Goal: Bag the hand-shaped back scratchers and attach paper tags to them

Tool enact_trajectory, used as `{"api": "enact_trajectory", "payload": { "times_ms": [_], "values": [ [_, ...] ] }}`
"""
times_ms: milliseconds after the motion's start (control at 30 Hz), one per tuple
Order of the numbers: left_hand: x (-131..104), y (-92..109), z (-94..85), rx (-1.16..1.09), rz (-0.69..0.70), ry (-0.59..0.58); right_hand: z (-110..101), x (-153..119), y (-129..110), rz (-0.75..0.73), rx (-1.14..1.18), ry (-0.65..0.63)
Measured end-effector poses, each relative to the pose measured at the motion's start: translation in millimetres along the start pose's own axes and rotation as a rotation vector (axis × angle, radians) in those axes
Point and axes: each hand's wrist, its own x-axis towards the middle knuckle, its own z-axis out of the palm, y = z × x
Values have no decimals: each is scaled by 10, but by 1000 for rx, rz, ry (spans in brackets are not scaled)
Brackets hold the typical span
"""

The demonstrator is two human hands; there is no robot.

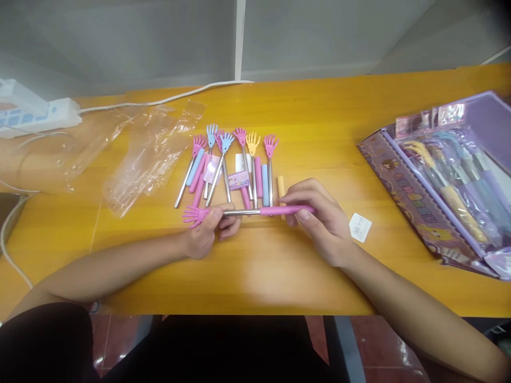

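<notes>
Between my two hands a pink back scratcher (241,212) lies level above the table. My left hand (207,234) is closed on it just behind the pink claw head (195,216). Thumb and fingers of my right hand (321,221) grip its pink handle (279,210). Behind it lie several more back scratcher heads on metal rods, such as a blue one (227,142), a yellow one (253,143) and a pink one (271,144). Loose handle sleeves in pink, blue (265,185) and yellow (281,187) lie among them, with small printed cards (238,180).
At the right stands a purple display box (423,207) holding several wrapped back scratchers (459,197). A white tag (360,227) lies beside my right hand. Clear plastic bags (147,159) are at the left, near a white power strip (43,114) and its cable (159,101).
</notes>
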Motion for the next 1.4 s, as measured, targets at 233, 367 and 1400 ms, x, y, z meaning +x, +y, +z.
{"api": "enact_trajectory", "payload": {
  "times_ms": [233,367,1400],
  "values": [
    [-10,-13,-7,-11,0,-10,28,-24,-9,-2,-4,-1],
    [3,-4,-18,-18,-8,-28,41,-23,-6,-8,-35,-15],
    [-12,35,-3,41,-10,-106,104,-47,-7,19,-48,-50]
  ]
}}
